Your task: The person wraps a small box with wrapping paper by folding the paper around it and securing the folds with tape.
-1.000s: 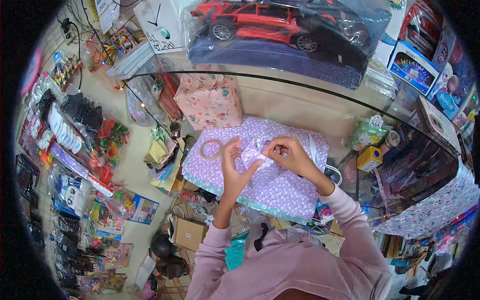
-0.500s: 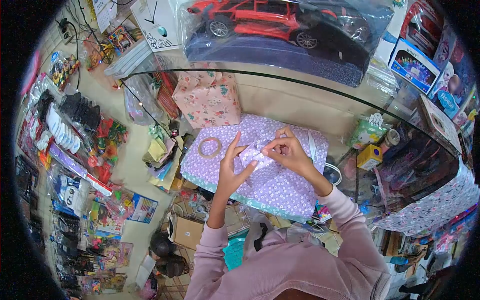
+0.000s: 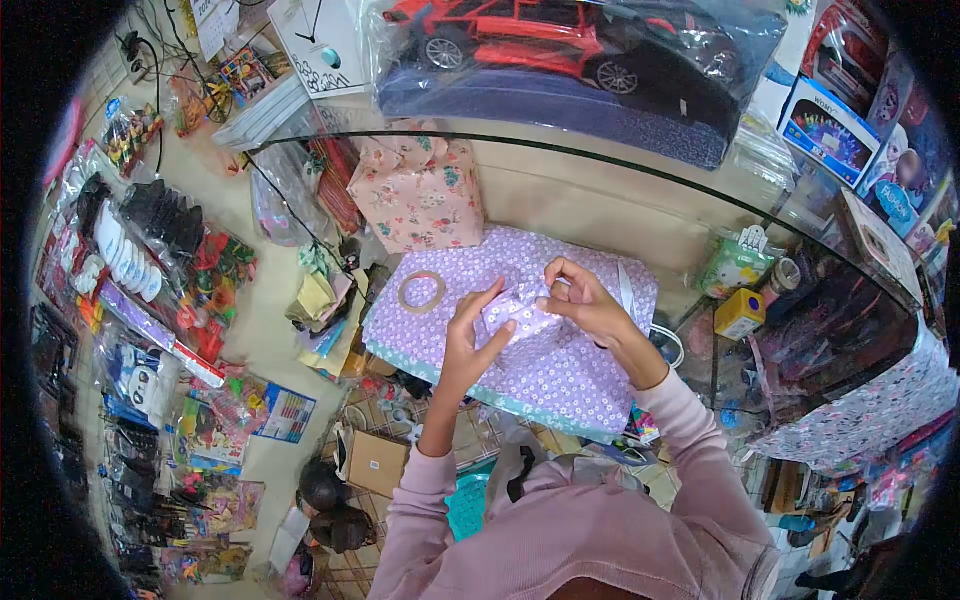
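A small, glossy lilac piece printed with white flowers (image 3: pixel 525 320) is located between my two hands, above a wide lilac sheet of the same print with a teal edge (image 3: pixel 560 380). The matching patterns prevent me from tracing the full outline of the piece.

On the sheet, to the left of the piece, I register a flat, tan tape ring (image 3: pixel 403 294); on the right side lies a slender white strip (image 3: pixel 626 288). A pink, flower-printed bag (image 3: pixel 425 200) stands just behind the sheet. Beyond these, a curved, dark-edged glass panel (image 3: pixel 500 145) separates my work area from a red model car in clear film (image 3: pixel 540 45). To the right stand a green printed packet (image 3: pixel 735 268) and a small yellow box (image 3: pixel 739 315).

The piece lies to the right of my left hand (image 3: pixel 465 345) and to the left of my right hand (image 3: pixel 585 300) — my fingers cover part of its border. Left: thumb and index finger spread apart, thumb tip against the piece; I cannot tell whether the remaining fingers grip it underneath. Right: thumb and index fingertips together, pinching its right edge — other fingers curled.
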`<state>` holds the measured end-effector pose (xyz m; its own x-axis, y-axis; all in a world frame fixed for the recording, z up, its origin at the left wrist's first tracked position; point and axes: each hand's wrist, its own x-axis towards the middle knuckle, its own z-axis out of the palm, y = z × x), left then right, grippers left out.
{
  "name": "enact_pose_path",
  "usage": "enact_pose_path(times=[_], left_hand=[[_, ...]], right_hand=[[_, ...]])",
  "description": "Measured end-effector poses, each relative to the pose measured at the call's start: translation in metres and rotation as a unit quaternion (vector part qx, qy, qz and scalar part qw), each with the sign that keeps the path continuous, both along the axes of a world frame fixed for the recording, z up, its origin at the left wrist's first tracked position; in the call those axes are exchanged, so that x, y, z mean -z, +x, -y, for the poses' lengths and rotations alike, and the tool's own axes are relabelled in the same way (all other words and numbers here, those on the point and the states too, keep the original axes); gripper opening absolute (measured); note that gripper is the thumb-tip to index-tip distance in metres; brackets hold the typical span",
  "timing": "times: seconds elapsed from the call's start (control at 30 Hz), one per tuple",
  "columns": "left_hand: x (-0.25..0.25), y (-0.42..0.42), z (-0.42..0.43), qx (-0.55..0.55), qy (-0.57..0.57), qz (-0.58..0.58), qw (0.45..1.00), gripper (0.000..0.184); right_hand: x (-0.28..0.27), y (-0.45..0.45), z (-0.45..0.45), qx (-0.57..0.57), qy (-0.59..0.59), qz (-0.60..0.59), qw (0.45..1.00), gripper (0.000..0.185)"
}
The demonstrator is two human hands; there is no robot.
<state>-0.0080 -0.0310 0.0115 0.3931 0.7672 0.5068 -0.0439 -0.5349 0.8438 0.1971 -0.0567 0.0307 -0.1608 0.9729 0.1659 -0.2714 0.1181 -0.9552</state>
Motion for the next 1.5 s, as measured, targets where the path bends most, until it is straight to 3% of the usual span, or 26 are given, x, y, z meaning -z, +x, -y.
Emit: enact_pose_path(times=[0.3,0.43,0.53,0.77,0.87,1.07,1.17,1.5], left_hand=[[-0.003,-0.007,0.000,0.014,-0.020,-0.023,0.999,0.050],[-0.002,-0.006,-0.001,0.018,-0.021,-0.024,0.999,0.047],[0.003,-0.004,-0.004,0.002,-0.025,0.009,1.000,0.047],[0.000,-0.002,-0.003,-0.004,-0.007,0.004,1.000,0.050],[0.001,-0.002,-0.004,0.001,-0.018,0.011,1.000,0.048],[0.007,-0.004,-0.011,0.021,-0.026,0.016,0.999,0.046],[0.010,-0.004,-0.011,0.021,-0.040,0.025,0.999,0.044],[0.002,0.000,-0.002,0.006,-0.031,0.057,0.998,0.053]], right_hand=[[-0.015,0.023,-0.001,-0.027,-0.025,-0.016,0.999,0.032],[-0.026,0.018,-0.004,0.046,0.071,0.101,0.991,0.022],[-0.034,0.016,0.009,0.075,0.165,0.323,0.929,0.017],[-0.019,0.002,0.014,0.100,0.234,0.326,0.910,0.018],[-0.034,0.002,0.024,0.135,0.272,0.472,0.828,0.016],[-0.026,0.010,0.007,0.110,0.309,0.350,0.877,0.018],[-0.033,0.015,-0.006,0.094,0.264,0.325,0.903,0.025],[-0.033,0.001,-0.030,0.025,0.262,0.314,0.912,0.020]])
